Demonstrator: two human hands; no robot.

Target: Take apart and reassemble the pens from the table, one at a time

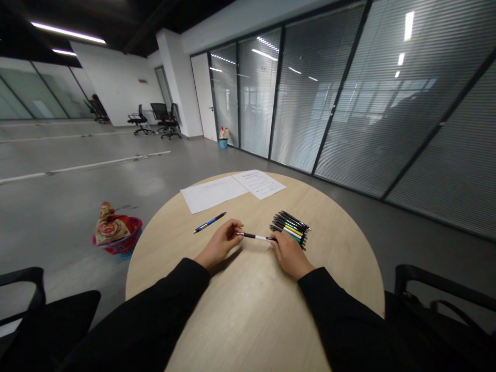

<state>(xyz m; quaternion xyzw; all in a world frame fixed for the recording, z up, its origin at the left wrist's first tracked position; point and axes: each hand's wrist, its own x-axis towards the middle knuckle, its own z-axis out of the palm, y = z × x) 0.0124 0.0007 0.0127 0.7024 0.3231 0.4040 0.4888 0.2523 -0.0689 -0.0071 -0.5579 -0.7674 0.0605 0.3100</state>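
Between my two hands lies a black-and-white pen (256, 236), held level just over the round table. My left hand (226, 238) has its fingers curled round the pen's left end. The right end is pinched by my right hand (289, 251). Just beyond my right hand is a row of several pens (291, 226), mostly black, with yellow, white and green ones among them; my hand hides part of the row. A blue-and-black pen (210, 222) lies by itself to the left of my left hand.
Two printed paper sheets (217, 193) lie at the far side of the wooden table (248, 310). A red and blue basket (118, 232) holding a paper bag stands on the floor at left. Black chairs (50, 315) flank the table. Glass partitions with blinds stand behind.
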